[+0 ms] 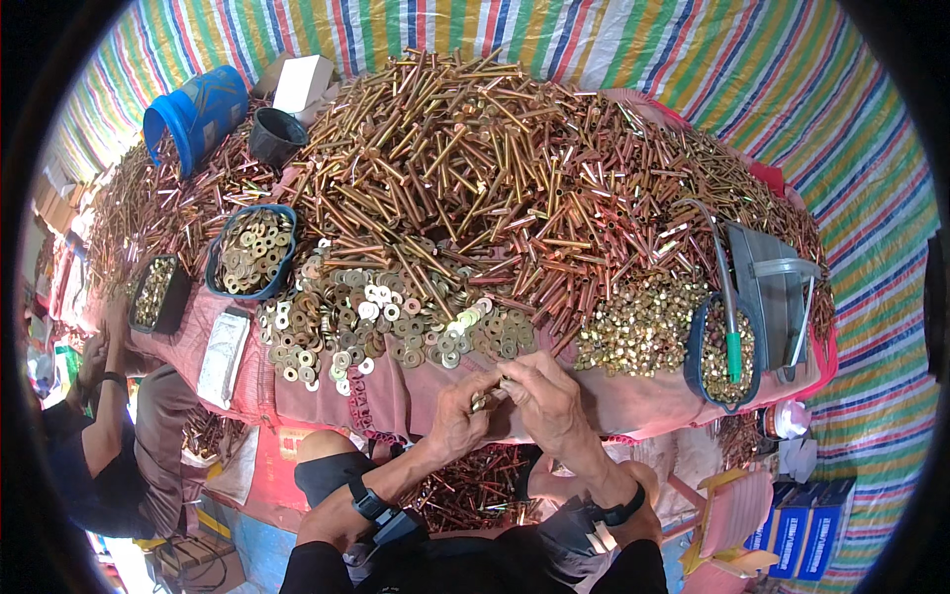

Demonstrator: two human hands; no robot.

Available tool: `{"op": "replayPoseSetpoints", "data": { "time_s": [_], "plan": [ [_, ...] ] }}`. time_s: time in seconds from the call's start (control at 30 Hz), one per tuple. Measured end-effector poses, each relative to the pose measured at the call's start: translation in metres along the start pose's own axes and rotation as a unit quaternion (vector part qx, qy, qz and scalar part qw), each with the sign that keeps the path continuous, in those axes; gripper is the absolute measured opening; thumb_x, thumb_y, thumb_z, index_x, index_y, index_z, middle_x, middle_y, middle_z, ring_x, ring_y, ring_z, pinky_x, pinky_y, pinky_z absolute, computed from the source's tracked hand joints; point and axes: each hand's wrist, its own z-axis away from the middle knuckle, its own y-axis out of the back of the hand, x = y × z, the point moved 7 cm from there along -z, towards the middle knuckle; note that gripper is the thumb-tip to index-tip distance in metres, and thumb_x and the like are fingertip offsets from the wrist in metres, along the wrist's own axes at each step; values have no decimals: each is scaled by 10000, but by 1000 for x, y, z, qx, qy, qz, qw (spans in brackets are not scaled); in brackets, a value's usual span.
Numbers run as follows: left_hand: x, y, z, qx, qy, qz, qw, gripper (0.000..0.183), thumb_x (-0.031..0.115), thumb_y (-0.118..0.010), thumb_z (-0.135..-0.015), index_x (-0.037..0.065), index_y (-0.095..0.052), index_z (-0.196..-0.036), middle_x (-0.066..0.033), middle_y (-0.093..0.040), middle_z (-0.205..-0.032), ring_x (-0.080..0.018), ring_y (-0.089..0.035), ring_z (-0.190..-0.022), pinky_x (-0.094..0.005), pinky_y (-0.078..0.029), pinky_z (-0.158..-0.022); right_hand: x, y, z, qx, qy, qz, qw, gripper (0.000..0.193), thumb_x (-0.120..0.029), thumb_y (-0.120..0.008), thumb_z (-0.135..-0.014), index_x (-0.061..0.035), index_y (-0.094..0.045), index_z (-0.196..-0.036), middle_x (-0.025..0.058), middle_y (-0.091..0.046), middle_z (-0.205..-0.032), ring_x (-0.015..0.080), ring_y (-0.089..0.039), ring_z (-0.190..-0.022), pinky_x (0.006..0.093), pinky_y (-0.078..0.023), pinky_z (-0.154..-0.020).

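My left hand (463,411) and my right hand (546,398) meet over the near edge of the cloth-covered table. The left fingers are curled around small brass-coloured metal pieces (485,400), partly hidden, perhaps nuts. My right hand's thumb and fingers pinch at the left fingertips; what they grip is covered. Just beyond lies a spread of flat round washers (406,337). To the right is a heap of small brass-coloured nuts (633,332). Behind them rises a large pile of long, thin brass-coloured metal rods or bolts (445,148).
A blue basket of washers (253,252), a dark tray of small parts (158,292) and a blue bucket (198,119) stand left. A dark-blue basket of nuts (724,371) and a grey dustpan (767,287) are right. Another person's arm (107,396) works at the left edge.
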Motion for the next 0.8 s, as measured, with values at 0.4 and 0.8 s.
{"op": "replayPoseSetpoints", "data": {
  "time_s": [0.4, 0.8],
  "plan": [
    [5, 1, 0, 0, 24, 10, 1000, 409, -122, -567, -884, -20, -680, -1263, -177, -735, -1054, -246, -723, -912, -343, -577, -806, 25, -3, 4, 17, -157, -111, 981, 335, -163, -887, -859, 12, -664, -1037, 72, -699, -838, 128, -675, -750, 295, -545, -666],
    [4, 1, 0, -17, 64, 23, 998, 374, -105, -561, -897, -15, -695, -1234, -163, -729, -1025, -219, -713, -914, -328, -555, -784, 18, -8, 3, 5, -63, -61, 996, 328, -211, -890, -865, 27, -721, -1017, 75, -700, -978, 78, -635, -721, 263, -520, -630]
  ]
}}
